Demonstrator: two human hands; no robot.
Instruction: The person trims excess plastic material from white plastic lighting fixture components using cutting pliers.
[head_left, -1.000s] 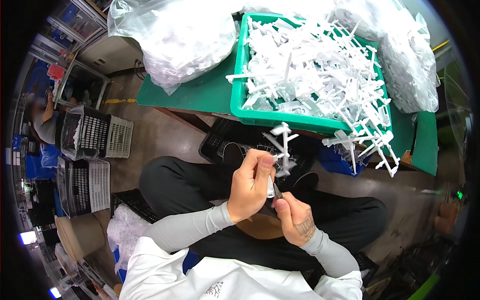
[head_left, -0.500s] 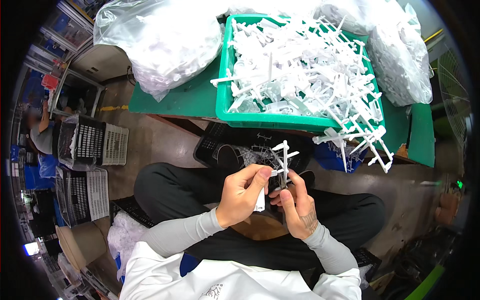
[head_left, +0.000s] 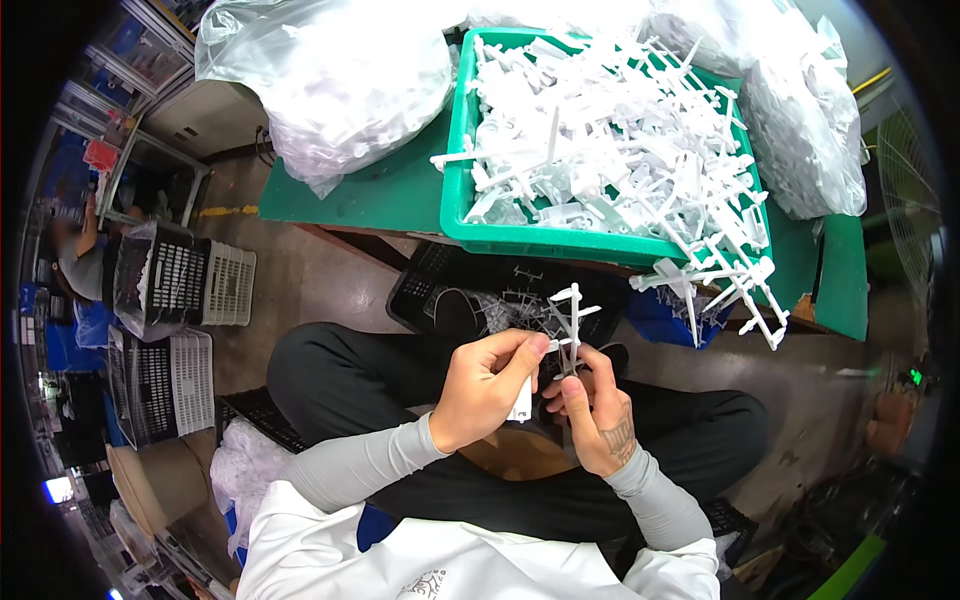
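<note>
Fingers of the left hand (head_left: 478, 395) are pinched on what looks like a side tab of a branched white stick (head_left: 575, 320) in the head view, apparently so it is steadied; a white piece (head_left: 523, 400) is seen just beneath. At three o'clock, its lower end is met by the right hand (head_left: 600, 425), whose grip cannot be told. At twelve o'clock, a green tray (head_left: 560, 238) is set on the surface (head_left: 390, 195), presumably for easy reach.
</note>
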